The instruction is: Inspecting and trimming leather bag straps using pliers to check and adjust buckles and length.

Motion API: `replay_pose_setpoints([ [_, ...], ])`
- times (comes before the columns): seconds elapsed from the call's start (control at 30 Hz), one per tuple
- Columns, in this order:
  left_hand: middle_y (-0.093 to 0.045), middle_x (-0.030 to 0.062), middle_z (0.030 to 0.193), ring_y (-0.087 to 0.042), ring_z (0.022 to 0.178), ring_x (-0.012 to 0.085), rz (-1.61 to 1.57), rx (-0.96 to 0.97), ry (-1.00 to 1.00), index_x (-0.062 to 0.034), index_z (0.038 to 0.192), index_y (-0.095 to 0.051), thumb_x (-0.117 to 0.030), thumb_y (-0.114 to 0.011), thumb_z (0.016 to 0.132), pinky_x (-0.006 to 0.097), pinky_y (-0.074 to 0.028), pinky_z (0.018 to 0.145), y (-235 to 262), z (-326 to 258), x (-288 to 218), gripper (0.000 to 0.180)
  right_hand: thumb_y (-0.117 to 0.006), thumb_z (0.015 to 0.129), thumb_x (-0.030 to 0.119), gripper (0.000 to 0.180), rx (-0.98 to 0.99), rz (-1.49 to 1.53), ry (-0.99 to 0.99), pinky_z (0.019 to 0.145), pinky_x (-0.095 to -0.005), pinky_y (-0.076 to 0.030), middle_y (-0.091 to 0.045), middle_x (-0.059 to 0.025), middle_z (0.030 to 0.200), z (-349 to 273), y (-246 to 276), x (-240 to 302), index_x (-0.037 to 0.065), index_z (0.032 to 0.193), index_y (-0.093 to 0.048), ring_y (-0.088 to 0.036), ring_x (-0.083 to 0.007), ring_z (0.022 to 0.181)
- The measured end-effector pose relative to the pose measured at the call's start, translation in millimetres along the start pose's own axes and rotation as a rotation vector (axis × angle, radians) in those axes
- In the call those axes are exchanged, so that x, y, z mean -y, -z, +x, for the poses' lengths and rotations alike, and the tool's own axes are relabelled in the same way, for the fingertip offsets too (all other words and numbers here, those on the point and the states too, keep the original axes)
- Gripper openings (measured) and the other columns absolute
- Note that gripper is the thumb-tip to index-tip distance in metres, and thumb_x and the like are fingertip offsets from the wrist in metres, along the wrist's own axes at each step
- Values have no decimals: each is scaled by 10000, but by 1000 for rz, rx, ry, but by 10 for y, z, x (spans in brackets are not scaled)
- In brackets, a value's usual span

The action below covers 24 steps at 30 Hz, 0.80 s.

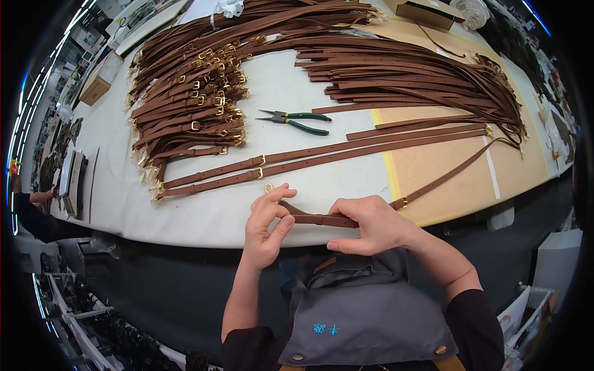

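A brown leather strap (317, 219) is stretched between my two hands just above the table's near edge. My left hand (267, 227) pinches it near its end, where a gold metal piece (268, 187) shows beside the fingers. My right hand (374, 226) grips it farther along, fingers over the top. Past the right hand, a gold buckle (401, 202) appears on the strap, and a length runs off to the far right. Beyond my hands, two buckled straps (315, 157) lie side by side across the table.
Pliers (301, 120) with green handles lie mid-table. Many buckled straps (185, 117) are piled at the left, and a stack of loose straps (414, 74) fans out at the right. A tan board (458, 179) with yellow edging covers the right side. Another person's arm (40, 196) shows at far left.
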State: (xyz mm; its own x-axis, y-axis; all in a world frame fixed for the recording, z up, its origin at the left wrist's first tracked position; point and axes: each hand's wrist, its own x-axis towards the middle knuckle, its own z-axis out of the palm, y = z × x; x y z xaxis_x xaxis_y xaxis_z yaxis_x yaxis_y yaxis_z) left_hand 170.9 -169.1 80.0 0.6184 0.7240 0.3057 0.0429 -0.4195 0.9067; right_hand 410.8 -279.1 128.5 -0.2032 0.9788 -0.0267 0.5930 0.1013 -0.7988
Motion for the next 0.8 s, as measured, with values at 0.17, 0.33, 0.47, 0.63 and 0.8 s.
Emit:
replay_pose_setpoints([
  [0.17, -725, 110, 1234, -647, 1188, 260, 50, 149, 31, -67, 882, -556, -75, -611, 989, 463, -257, 1159, 8, -39, 212, 121, -783, 845, 292, 352, -56, 24, -14, 705, -407, -554, -716, -165, 850, -89, -113, -290, 28, 1043, -661, -716, -348, 777],
  [0.33, -702, 55, 1031, -544, 855, 194, 217, 201, -62, -80, 911, -526, -58, -575, 997, 403, -297, 1028, 19, 0, 221, 102, -757, 881, 261, 271, -44, 93, -111, 692, -386, -550, -702, -156, 787, -100, -26, -365, 27, 989, -671, -711, -318, 735],
  [0.47, -642, 44, 925, -499, 814, 203, 243, 138, -98, -77, 904, -514, -52, -575, 988, 396, -305, 969, -21, -13, 186, 107, -772, 890, 248, 271, -25, 58, -88, 659, -357, -534, -696, -132, 780, -71, -61, -367, 27, 1010, -671, -686, -269, 694],
  [0.63, -569, 64, 836, -522, 779, 252, 373, 159, -95, -75, 900, -519, -30, -607, 931, 409, -327, 914, 18, -45, 160, 103, -799, 891, 248, 286, -38, 42, -68, 630, -332, -529, -696, -116, 783, -29, -110, -373, 43, 1046, -674, -673, -240, 666],
  [0.8, -553, 83, 808, -528, 741, 297, 505, 97, -189, -61, 891, -528, 3, -623, 878, 428, -395, 791, 170, -83, 209, 115, -759, 910, 335, 313, -55, -104, 15, 680, -427, -550, -705, -141, 814, -60, -113, -436, 62, 1007, -642, -702, -355, 763],
])
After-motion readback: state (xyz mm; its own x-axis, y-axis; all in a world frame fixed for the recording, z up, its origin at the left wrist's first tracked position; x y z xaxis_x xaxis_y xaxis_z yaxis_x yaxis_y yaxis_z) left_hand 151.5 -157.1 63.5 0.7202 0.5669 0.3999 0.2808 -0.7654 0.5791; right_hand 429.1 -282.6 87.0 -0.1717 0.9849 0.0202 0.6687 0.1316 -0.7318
